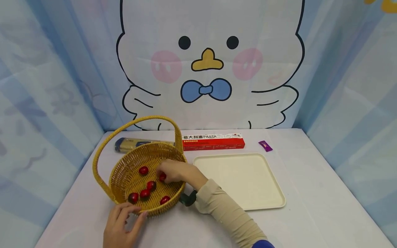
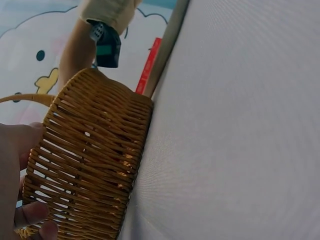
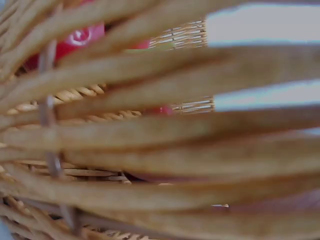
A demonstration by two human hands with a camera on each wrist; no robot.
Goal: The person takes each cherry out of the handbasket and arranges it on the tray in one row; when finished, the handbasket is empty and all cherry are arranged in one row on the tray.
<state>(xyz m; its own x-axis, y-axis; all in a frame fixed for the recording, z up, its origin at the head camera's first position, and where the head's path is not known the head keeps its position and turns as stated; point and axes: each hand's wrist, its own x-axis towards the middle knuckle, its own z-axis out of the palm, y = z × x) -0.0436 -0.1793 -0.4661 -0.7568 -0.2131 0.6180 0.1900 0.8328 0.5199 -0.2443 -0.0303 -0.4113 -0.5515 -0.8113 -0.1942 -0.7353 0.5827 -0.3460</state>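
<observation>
A round wicker basket (image 1: 119, 172) with a tall arched handle stands at the left, holding several shiny dark-red cherry-like fruits (image 1: 144, 194). My right hand (image 1: 175, 170) reaches over the basket's right rim, its fingers bent down around one red fruit (image 1: 162, 176); the fingertips are partly hidden. At the front rim, my left hand (image 1: 122, 224) holds the basket with thumb and fingers. The left wrist view shows that hand (image 2: 15, 165) against the woven wall (image 2: 90, 155). Blurred wicker strands (image 3: 150, 140) fill the right wrist view, with a red fruit (image 3: 80, 40) behind them.
Right of the basket lies a cream tray (image 1: 238, 179). Behind are a red pasta box (image 1: 214, 142) and a yellowish pack (image 1: 130, 144) partly covered by the basket. A purple wrapped candy (image 1: 265, 146) lies at the back right. Patterned curtains (image 1: 207, 110) border the table.
</observation>
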